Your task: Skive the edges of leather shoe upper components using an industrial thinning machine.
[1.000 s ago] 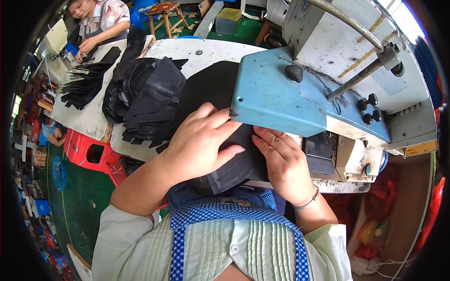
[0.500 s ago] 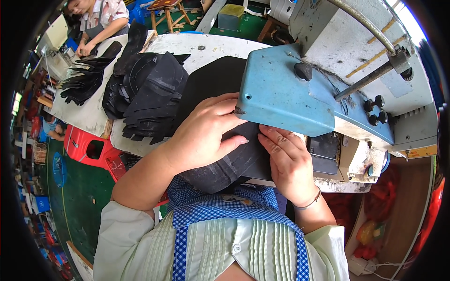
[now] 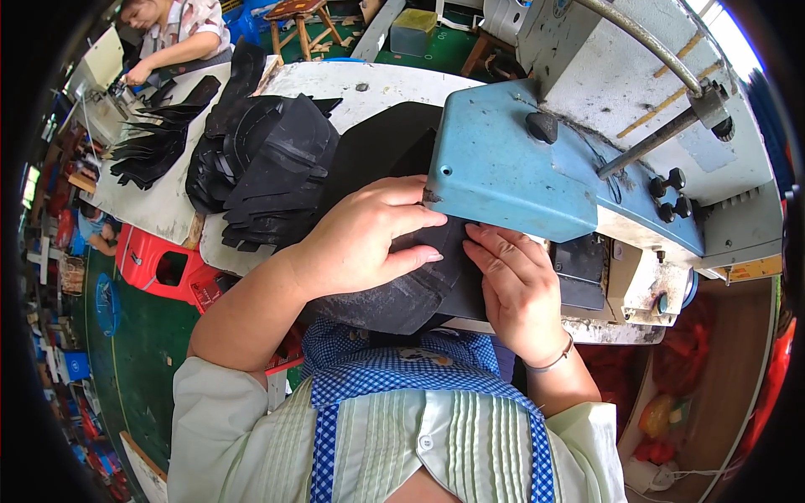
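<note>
Steadying a black piece of material (image 3: 377,308) at the near edge of a blue machine head (image 3: 511,168), the left hand (image 3: 365,235) lies on it with thumb and fingers spread apart. The right hand (image 3: 516,289) rests at the piece's right side, fingers straight and together (its thumb is mostly hidden, so whether it grips is hard to tell). Left on the white counter (image 3: 377,80) sits a pile of black pieces (image 3: 281,159).

Path ahead of right hand (image 3: 521,293) is blocked by blue machine head (image 3: 511,163). Left is obstructed by stacked black pieces (image 3: 281,159). Room is left along far counter (image 3: 390,82).
</note>
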Motion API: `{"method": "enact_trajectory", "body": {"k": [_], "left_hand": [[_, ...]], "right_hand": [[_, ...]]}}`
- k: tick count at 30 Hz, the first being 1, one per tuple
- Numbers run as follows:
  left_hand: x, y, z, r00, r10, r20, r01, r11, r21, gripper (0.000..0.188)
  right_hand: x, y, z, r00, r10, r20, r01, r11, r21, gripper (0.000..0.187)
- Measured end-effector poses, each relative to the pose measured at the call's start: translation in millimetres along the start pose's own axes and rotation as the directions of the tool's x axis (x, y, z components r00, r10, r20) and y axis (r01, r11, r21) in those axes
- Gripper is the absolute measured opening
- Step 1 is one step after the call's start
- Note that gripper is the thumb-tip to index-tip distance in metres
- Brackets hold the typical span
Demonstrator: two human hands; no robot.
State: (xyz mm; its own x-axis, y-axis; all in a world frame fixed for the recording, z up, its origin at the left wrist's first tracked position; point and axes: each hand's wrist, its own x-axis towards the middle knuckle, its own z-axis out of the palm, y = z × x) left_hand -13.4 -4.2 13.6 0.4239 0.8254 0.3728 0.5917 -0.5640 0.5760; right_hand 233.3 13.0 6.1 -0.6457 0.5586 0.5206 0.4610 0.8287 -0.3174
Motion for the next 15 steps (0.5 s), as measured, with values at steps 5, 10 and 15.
{"method": "enact_trajectory", "body": {"k": [5,10,15], "left_hand": [[2.2,-0.1,-6.0,0.997,0.060,0.039,-0.060,0.998,0.011,0.042],[0.1,2.0,-0.4,0.999,0.035,0.001,-0.035,0.999,0.010,0.039],[-5.3,1.9,8.3,0.998,-0.040,-0.048,0.037,0.997,-0.060,0.029]], "right_hand": [[-0.1,0.9,0.6,1.000,0.000,-0.011,0.000,1.000,0.001,0.038],[-0.6,1.6,0.4,0.999,-0.034,-0.017,0.033,0.999,-0.025,0.033],[0.3,0.4,1.7,0.999,-0.038,-0.027,0.037,0.999,-0.022,0.033]]}}
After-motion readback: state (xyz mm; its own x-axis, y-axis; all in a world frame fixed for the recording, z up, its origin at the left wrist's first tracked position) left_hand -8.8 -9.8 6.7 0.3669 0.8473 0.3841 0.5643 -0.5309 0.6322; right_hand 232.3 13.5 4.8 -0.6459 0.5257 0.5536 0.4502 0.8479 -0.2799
